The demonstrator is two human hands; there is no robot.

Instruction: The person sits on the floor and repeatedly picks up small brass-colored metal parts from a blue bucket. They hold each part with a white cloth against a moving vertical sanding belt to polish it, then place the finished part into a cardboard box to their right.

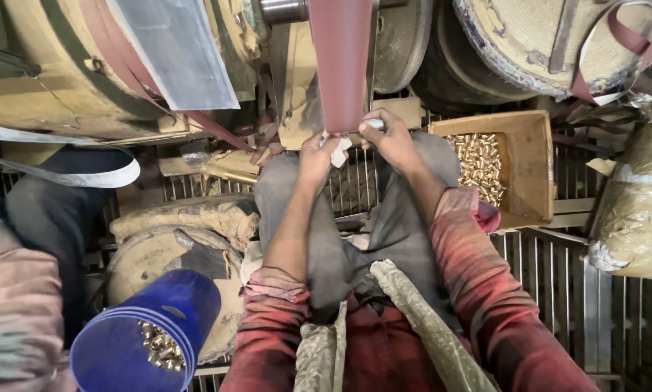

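Observation:
A dark red sanding belt [340, 65] runs down from a metal roller at the top centre. Both my hands are raised to its lower end. My left hand [317, 156] pinches a small metal piece wrapped in a scrap of white cloth [338, 151] against the belt. My right hand [390, 138] grips the other end of the same piece, a short silvery part [374, 124], beside the belt's edge. My forearms come out of red checked sleeves, and my knees in grey trousers sit below the belt.
A wooden tray [533, 163] of small brass parts stands to the right. A blue bucket [151, 334] with several brass pieces sits at lower left. Large dusty drums surround the belt. Another person's leg [50, 210] is at left. A plastic-wrapped sack [638, 210] lies at right on the metal grating.

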